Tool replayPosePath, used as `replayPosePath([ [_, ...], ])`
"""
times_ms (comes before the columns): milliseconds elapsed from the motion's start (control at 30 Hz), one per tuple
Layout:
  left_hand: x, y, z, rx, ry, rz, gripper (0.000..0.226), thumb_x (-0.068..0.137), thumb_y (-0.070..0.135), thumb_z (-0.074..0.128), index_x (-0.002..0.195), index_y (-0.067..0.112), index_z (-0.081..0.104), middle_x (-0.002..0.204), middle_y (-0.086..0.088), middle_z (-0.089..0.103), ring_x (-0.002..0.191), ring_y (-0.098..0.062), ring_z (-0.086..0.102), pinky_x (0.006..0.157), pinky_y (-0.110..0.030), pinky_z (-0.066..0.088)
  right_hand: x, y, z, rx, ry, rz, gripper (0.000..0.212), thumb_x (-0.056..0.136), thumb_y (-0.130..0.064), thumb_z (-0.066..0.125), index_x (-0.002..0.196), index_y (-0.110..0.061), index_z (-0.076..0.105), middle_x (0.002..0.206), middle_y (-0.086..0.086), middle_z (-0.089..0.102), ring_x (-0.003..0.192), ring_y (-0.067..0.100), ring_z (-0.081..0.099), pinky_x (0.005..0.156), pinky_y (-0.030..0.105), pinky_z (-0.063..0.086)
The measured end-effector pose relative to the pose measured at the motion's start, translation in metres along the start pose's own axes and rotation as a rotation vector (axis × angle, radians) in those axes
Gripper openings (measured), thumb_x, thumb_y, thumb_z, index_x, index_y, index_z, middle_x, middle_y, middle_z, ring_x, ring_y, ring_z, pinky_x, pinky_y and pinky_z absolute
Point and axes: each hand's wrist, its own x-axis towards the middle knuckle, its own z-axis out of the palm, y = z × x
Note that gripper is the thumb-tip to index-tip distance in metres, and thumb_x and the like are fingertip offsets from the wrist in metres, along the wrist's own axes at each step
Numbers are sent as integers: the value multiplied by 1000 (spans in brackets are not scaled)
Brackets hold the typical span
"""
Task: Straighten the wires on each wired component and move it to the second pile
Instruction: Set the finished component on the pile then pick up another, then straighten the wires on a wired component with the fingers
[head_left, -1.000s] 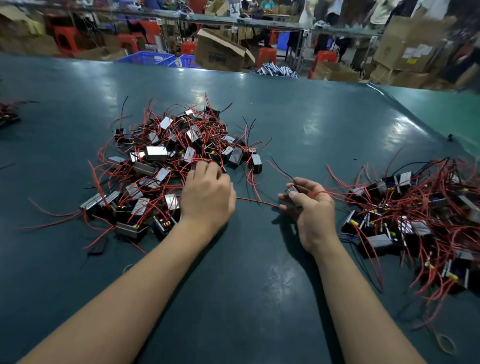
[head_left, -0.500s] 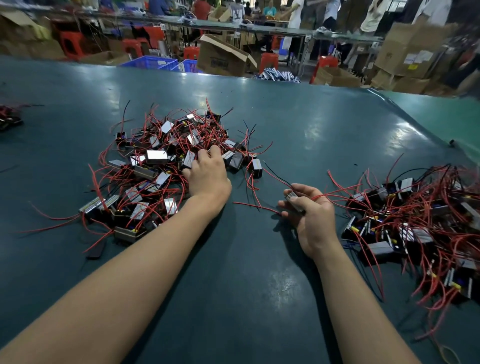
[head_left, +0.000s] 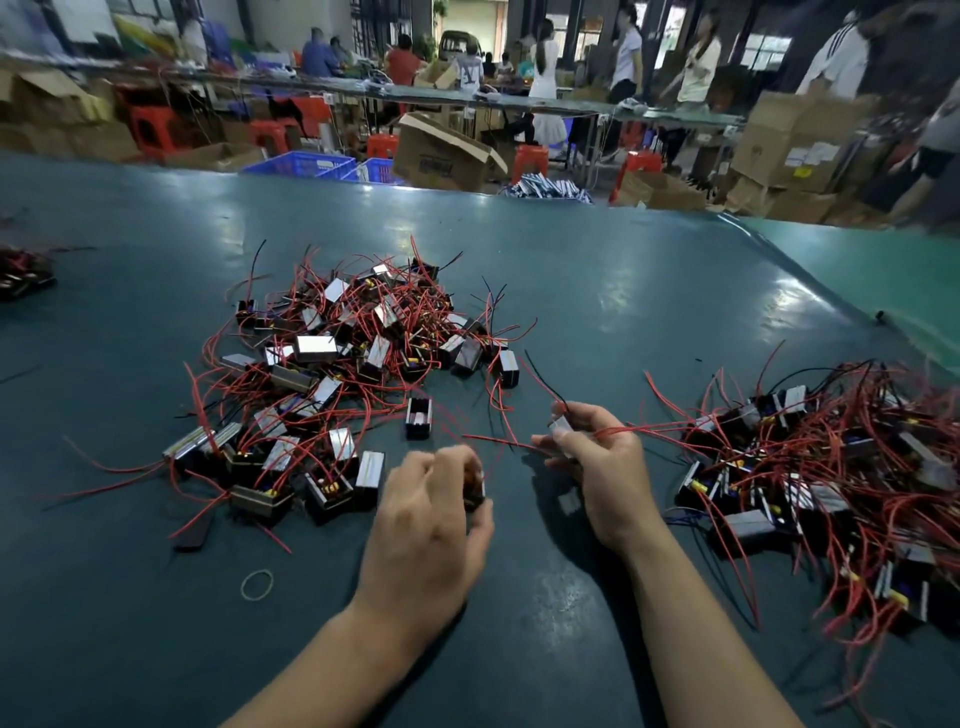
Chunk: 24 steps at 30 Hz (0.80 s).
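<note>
left hand (head_left: 426, 525) grips component (head_left: 475, 491) | right hand (head_left: 597, 467) grips component, wires (head_left: 540, 376) up-left

Right pile (head_left: 831, 467) cut off; left fingers (head_left: 457, 467) blurred

On the table (head_left: 597, 260), the left pile (head_left: 332, 374) of wired components sits toward the middle, the right pile (head_left: 831, 467) crowds the right edge, well apart. Between them, nearer the front edge, the left hand (head_left: 431, 525) lies beside the right hand (head_left: 602, 467). One component (head_left: 418, 417) lies alone just off the left pile. A rubber band (head_left: 257, 583) lies left of the left wrist.
</note>
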Motion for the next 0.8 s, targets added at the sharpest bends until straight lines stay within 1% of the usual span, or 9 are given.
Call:
replayPosePath([
  [100, -2, -12, 1, -165, -150, -193, 38, 73, 14, 82, 88, 20, 46, 86, 4, 64, 80, -18, 62, 76, -40, 51, -5, 6, 0, -128, -57, -19, 24, 89, 3, 62, 101, -17, 63, 87, 3, 70, 77, 21, 71, 58, 25, 54],
  [167, 1, -16, 0, -324, -126, -311, 37, 76, 18, 81, 85, 22, 45, 87, 9, 67, 80, -9, 65, 76, -30, 52, -7, 9, 2, -181, -63, -28, 24, 88, -1, 65, 96, -24, 64, 90, 1, 71, 74, 20, 68, 66, 32, 55],
  [267, 4, -19, 1, -445, -20, -410, 35, 77, 17, 80, 82, 20, 45, 93, 10, 69, 83, -9, 66, 76, -25, 52, -7, 11, 3, -234, -31, -138, 16, 90, -7, 66, 88, -23, 65, 91, -1, 72, 82, 18, 65, 80, 40, 53],
  [433, 15, -28, -2, -832, 124, -715, 29, 87, 15, 71, 105, 16, 49, 94, -8, 73, 88, -21, 71, 73, -26, 56, -13, 11, 6, -356, 5, -299, 21, 87, -7, 68, 89, -27, 64, 95, 3, 71, 85, 13, 66, 77, 25, 50],
  [533, 34, -37, 2, -904, 37, -832, 24, 95, 21, 61, 113, 11, 50, 87, -6, 75, 80, -21, 73, 71, -31, 57, -15, 13, 8, -381, 8, -379, 29, 86, 1, 65, 101, -24, 62, 87, 2, 69, 74, 4, 63, 69, 14, 46],
  [600, 48, -42, 6, -807, -120, -827, 19, 94, 22, 63, 107, 10, 59, 85, -6, 75, 77, -18, 72, 68, -27, 56, -14, 13, 9, -399, 21, -408, 33, 87, 4, 64, 108, -21, 59, 78, -2, 66, 64, 3, 58, 62, 10, 42],
  [667, 58, -43, 12, -662, -248, -732, 8, 92, 19, 63, 98, 13, 64, 82, -3, 76, 72, -9, 69, 62, -19, 52, -12, 13, 8, -411, 59, -423, 37, 88, 3, 61, 111, -26, 58, 76, -4, 62, 62, 7, 55, 60, 11, 42],
  [733, 63, -41, 17, -642, -283, -685, 7, 92, 9, 59, 96, 13, 64, 78, -2, 75, 67, -6, 67, 65, -20, 51, -10, 14, 5, -423, 93, -422, 43, 90, 3, 56, 114, -33, 55, 81, -4, 57, 65, 11, 53, 62, 14, 43],
  [800, 59, -40, 20, -690, -305, -642, 10, 93, 4, 58, 98, 9, 65, 78, -4, 75, 71, -9, 66, 70, -25, 53, -8, 15, 5, -450, 95, -400, 45, 92, 2, 52, 119, -33, 54, 87, -5, 53, 70, 16, 56, 67, 22, 45],
])
